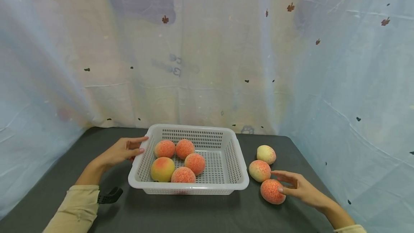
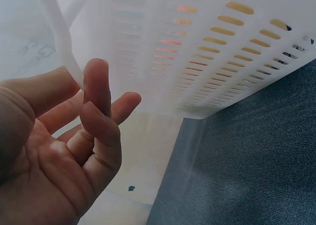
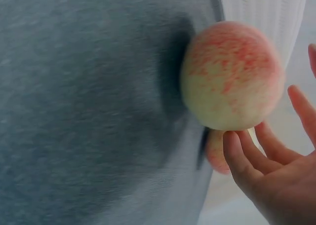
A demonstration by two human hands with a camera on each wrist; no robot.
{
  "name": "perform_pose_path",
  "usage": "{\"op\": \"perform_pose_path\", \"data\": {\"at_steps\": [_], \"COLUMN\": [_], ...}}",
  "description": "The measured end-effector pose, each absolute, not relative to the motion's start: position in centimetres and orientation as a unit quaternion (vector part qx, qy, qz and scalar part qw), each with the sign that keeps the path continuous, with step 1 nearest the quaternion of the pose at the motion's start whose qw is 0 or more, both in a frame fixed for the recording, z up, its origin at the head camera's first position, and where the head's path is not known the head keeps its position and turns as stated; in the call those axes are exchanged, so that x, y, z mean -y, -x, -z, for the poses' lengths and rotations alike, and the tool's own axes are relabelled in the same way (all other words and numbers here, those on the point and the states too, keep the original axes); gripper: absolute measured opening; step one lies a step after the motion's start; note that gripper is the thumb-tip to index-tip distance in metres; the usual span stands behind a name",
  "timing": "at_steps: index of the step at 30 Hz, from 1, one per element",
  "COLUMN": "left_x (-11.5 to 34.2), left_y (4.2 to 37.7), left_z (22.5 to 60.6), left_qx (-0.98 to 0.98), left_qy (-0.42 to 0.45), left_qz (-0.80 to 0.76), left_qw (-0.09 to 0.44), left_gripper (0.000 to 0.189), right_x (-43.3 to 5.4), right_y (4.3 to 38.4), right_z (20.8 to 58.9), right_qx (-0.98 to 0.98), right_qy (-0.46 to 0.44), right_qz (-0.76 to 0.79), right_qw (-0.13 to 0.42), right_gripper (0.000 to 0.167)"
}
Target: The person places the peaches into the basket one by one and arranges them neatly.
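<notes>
A white slotted plastic basket (image 1: 239, 164) stands mid-table with several peaches inside, among them a yellow one (image 1: 162, 169) at its left. My left hand (image 1: 124, 150) pinches the basket's left rim between thumb and fingers; the left wrist view shows the slotted wall (image 2: 197, 52) beside it. To the right of the basket, three peaches lie in a loose row on the table. At the nearest, a red-speckled peach (image 1: 271, 192), my right hand (image 1: 299, 188) has its thumb and fingertips, the fingers spread and not wrapped round it. In the right wrist view these fingertips meet the peach's (image 3: 229, 82) lower side.
Behind the nearest peach lie a pink-and-yellow peach (image 1: 260, 171) and a paler one (image 1: 266, 154). The dark cloth-covered table (image 1: 181, 215) is bounded by hanging pale sheeting (image 1: 207, 64) at the back and both sides. A black strap (image 1: 110, 196) sits at my left wrist.
</notes>
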State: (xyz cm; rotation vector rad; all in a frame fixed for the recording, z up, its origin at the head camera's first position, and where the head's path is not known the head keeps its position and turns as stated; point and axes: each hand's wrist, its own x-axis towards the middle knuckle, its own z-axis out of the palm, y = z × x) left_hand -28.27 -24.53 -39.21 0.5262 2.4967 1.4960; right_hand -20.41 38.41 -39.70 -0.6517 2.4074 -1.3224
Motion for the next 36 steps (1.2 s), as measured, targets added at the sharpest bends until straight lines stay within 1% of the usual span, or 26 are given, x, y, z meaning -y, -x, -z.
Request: {"op": "perform_pose_path", "data": {"at_steps": [9, 15, 20, 26, 36], "left_x": [24.6, 24.7, 24.7, 24.8, 24.7], "left_y": [28.1, 28.1, 28.2, 28.4, 28.2], "left_z": [39.3, 39.5, 39.4, 39.0, 39.1], "left_qx": [-0.848, -0.842, -0.835, -0.839, -0.846], "left_qy": [-0.168, -0.172, -0.183, -0.181, -0.178], "left_qz": [-0.495, -0.503, -0.51, -0.506, -0.494], "left_qw": [0.09, 0.093, 0.094, 0.092, 0.09], "left_gripper": [0.071, 0.071, 0.07, 0.07, 0.069], "right_x": [-39.0, -39.2, -39.3, -39.4, -39.0], "right_y": [20.7, 21.1, 21.3, 21.4, 21.2], "right_z": [41.5, 42.3, 42.7, 42.5, 41.5], "right_qx": [-0.826, -0.813, -0.807, -0.815, -0.805], "right_qy": [0.247, 0.257, 0.26, 0.258, 0.254], "right_qz": [0.468, 0.483, 0.493, 0.487, 0.504], "right_qw": [0.193, 0.2, 0.195, 0.179, 0.182], "right_gripper": [0.055, 0.06, 0.062, 0.06, 0.058]}}
